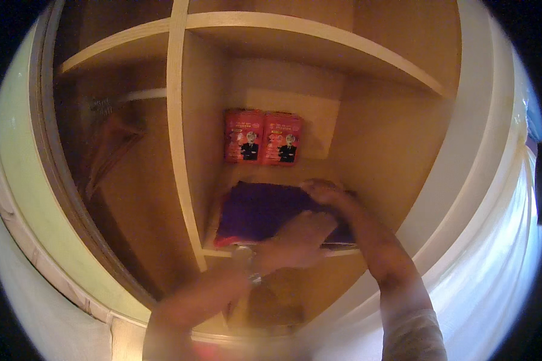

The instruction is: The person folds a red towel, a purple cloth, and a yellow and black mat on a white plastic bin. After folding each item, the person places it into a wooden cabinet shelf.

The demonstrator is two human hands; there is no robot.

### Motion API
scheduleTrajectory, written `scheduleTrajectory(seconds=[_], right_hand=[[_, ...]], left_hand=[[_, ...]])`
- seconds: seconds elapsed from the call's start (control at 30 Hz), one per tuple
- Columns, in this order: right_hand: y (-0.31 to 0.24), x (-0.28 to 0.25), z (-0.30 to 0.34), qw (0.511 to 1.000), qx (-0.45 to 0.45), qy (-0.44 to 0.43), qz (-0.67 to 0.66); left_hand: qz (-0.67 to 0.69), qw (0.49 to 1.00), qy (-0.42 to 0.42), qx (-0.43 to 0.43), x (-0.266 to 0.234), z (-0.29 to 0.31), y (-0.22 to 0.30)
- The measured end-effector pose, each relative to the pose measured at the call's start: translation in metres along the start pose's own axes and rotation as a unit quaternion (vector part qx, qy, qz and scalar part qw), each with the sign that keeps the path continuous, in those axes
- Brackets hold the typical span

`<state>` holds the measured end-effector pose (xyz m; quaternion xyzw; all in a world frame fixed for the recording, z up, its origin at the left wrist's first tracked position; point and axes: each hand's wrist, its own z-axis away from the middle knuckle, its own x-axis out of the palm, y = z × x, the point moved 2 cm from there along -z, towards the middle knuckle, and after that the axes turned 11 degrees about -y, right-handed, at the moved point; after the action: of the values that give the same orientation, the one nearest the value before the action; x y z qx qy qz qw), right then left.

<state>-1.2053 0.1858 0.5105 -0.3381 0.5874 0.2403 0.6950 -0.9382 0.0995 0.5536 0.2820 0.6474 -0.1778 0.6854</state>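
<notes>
A dark purple folded cloth lies on the lower shelf of a wooden cupboard, with a strip of red showing at its front left corner. My right hand is at the cloth's far right part, its fingers bent in and closed on the cloth's edge. Across the cloth's front right reaches my left hand, back upward and smeared by motion, its fingers hard to make out. A wristband or watch circles the left wrist.
Two red packs stand side by side against the compartment's back. A wooden upright divides it from a section with hangers on the left. Another shelf runs above. White curtain-like fabric hangs at right.
</notes>
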Motion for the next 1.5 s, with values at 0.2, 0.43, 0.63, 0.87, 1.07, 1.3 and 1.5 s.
scheduleTrajectory(seconds=[0.2, 0.43, 0.63, 0.87, 1.07, 1.3, 1.5], right_hand=[[-0.016, -0.009, 0.013, 0.999, 0.033, 0.010, 0.027], [-0.074, -0.045, 0.059, 0.995, 0.018, 0.100, 0.020], [-0.090, -0.007, 0.112, 0.995, -0.043, 0.089, 0.029], [-0.059, 0.010, 0.164, 0.983, -0.012, 0.145, 0.111], [-0.034, 0.023, 0.204, 0.967, 0.073, 0.243, 0.027], [-0.091, 0.043, 0.227, 0.938, -0.077, 0.316, 0.115], [-0.098, 0.080, 0.223, 0.916, -0.098, 0.367, 0.131]], left_hand=[[-0.055, 0.990, 0.126, -0.021, 0.024, 0.051, -0.060], [-0.057, 0.989, 0.132, -0.016, 0.022, 0.052, -0.056], [-0.064, 0.990, 0.128, -0.009, 0.019, 0.056, -0.056], [-0.056, 0.990, 0.132, 0.008, 0.025, 0.053, -0.064], [-0.044, 0.990, 0.130, 0.012, 0.026, 0.047, -0.062], [-0.011, 0.992, 0.128, 0.001, 0.023, 0.046, -0.060], [-0.022, 0.991, 0.129, 0.003, 0.027, 0.046, -0.066]])
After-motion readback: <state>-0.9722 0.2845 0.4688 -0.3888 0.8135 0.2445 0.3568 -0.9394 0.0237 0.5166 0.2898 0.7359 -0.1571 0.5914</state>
